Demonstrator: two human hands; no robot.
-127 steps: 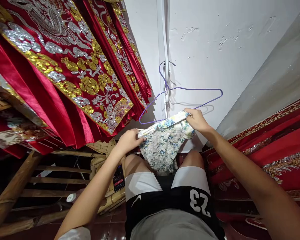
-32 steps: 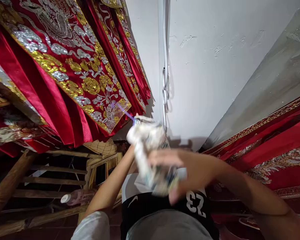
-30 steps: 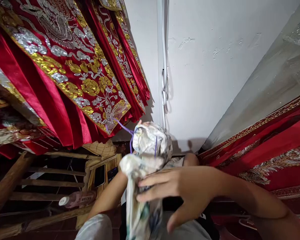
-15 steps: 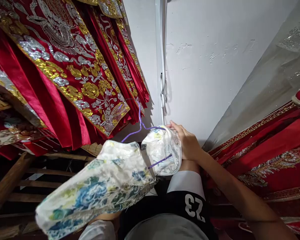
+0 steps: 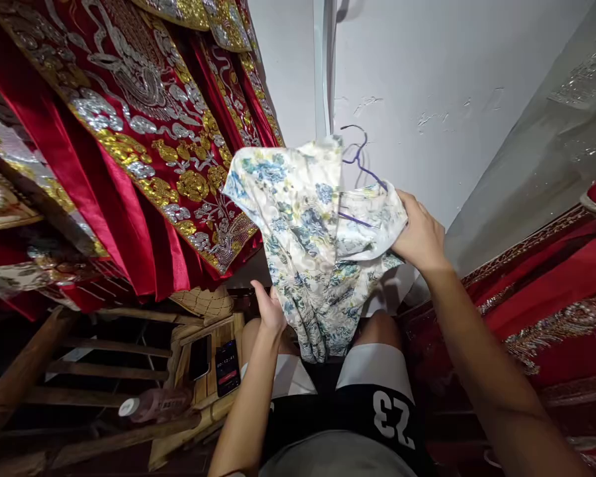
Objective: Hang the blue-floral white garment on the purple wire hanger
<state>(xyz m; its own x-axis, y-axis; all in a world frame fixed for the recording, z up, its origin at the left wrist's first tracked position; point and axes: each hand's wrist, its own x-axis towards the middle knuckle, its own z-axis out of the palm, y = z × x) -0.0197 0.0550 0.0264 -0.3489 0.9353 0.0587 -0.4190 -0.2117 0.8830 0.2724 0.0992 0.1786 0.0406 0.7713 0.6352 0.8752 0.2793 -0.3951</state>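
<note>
A white garment (image 5: 302,212) with a blue and yellow floral print hangs open in front of me on a purple hanger (image 5: 360,159). The hanger's hook points up toward the wall, and its bars show through the neck opening. My right hand (image 5: 420,232) grips the garment's right shoulder edge near the hanger's end. My left hand (image 5: 272,310) is at the garment's lower left side, thumb stretched up and apart, with the other fingers mostly hidden behind the cloth. The garment's lower part bunches between my knees.
Red embroidered costumes (image 5: 179,152) hang at the left, more red cloth (image 5: 551,285) at the right. A pale wall (image 5: 417,86) stands ahead. Two phones, including one with a lit timer (image 5: 227,368), lie on a wooden surface beside a bottle (image 5: 156,404) and wooden slats (image 5: 114,374).
The garment and hanger have swung up and to the right, the cloth now hanging down and spread. My right hand has moved right and up with them. My left hand has come into view.
</note>
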